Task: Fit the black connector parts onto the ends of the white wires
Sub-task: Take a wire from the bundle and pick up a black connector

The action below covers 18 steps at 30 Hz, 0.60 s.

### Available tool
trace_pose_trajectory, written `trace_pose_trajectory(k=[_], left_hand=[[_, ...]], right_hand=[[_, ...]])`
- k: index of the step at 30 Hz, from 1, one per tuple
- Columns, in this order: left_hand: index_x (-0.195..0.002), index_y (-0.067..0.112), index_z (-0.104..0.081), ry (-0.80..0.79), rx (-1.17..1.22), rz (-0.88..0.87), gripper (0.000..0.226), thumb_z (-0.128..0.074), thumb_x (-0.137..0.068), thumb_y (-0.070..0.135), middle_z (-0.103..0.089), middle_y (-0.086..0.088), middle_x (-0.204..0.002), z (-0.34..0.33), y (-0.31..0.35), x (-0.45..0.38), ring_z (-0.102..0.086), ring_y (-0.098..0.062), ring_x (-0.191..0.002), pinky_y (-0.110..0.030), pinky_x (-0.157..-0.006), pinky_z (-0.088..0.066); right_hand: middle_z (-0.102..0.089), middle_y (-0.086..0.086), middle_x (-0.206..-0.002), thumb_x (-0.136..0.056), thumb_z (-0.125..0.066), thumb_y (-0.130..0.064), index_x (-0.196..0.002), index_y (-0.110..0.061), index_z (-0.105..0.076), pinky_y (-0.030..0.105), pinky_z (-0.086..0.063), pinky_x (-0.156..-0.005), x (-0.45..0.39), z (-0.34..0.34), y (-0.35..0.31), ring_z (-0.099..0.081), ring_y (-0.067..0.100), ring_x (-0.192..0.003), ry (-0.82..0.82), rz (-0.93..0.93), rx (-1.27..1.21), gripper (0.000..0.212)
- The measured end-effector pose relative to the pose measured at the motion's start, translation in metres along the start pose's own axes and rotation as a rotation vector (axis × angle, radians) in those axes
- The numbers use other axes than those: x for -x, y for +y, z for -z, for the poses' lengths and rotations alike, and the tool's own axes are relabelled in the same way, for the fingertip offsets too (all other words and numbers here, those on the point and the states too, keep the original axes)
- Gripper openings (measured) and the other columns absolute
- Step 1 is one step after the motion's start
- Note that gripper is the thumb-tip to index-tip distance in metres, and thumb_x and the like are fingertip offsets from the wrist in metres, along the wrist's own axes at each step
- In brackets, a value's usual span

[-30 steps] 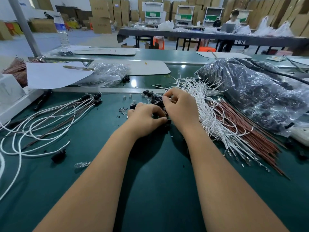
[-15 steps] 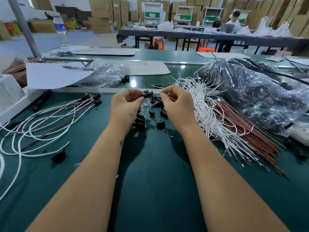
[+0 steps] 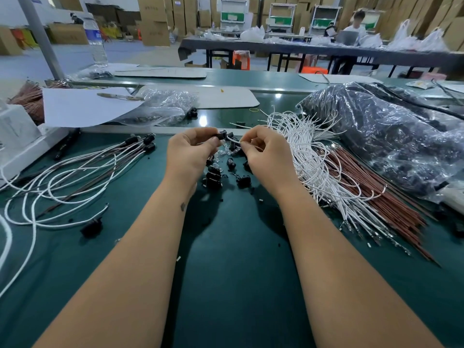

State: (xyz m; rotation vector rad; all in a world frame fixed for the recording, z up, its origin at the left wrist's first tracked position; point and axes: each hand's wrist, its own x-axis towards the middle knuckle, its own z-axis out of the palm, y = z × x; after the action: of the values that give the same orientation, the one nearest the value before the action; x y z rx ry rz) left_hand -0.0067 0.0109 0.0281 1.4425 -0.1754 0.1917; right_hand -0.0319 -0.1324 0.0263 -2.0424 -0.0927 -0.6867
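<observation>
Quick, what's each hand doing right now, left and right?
Left hand: pinches a black connector part.
Right hand: pinches the end of a white wire, aimed at that part.

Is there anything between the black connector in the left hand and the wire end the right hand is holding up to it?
Nothing visible: the left hand pinches the black connector, the right hand pinches the white wire, and its end reaches the connector's mouth.
</observation>
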Motion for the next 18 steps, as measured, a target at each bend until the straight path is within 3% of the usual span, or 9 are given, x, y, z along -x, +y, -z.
trace_pose_trajectory(k=[8,16,18], left_hand=[[-0.097,0.009,-0.069,-0.016,-0.017,-0.008,0.018,-0.061,-0.089,-0.005,-0.069,-0.006,-0.082,0.0002,-0.0023,-0.0013,-0.064,-0.015,-0.077,-0.026,-0.083,-0.054],[-0.093,0.008,-0.068,-0.072,0.013,0.029,0.017,-0.056,-0.092,-0.005,-0.067,-0.003,-0.075,-0.0009,-0.0038,0.0001,-0.063,-0.007,-0.066,-0.015,-0.07,-0.054],[-0.094,0.007,-0.068,-0.061,0.013,0.008,0.017,-0.058,-0.09,-0.005,-0.068,-0.003,-0.073,0.0004,-0.003,0.0007,-0.063,-0.006,-0.065,-0.015,-0.069,-0.053]], right_hand=[[-0.048,-0.009,-0.06,-0.086,-0.064,-0.007,-0.077,-0.018,-0.063,0.011,-0.036,-0.053,0.0006,-0.0002,0.0015,-0.043,0.0,-0.053,0.001,0.044,0.034,0.015],[-0.053,-0.01,-0.068,-0.086,-0.064,-0.008,-0.078,-0.02,-0.062,0.011,-0.035,-0.057,0.0008,-0.0009,0.0029,-0.048,0.0,-0.06,0.015,0.066,0.104,0.015],[-0.058,-0.004,-0.076,-0.086,-0.063,-0.006,-0.079,-0.019,-0.062,0.018,-0.041,-0.063,0.0007,-0.0014,0.0026,-0.052,0.006,-0.068,0.018,0.079,0.126,0.014]])
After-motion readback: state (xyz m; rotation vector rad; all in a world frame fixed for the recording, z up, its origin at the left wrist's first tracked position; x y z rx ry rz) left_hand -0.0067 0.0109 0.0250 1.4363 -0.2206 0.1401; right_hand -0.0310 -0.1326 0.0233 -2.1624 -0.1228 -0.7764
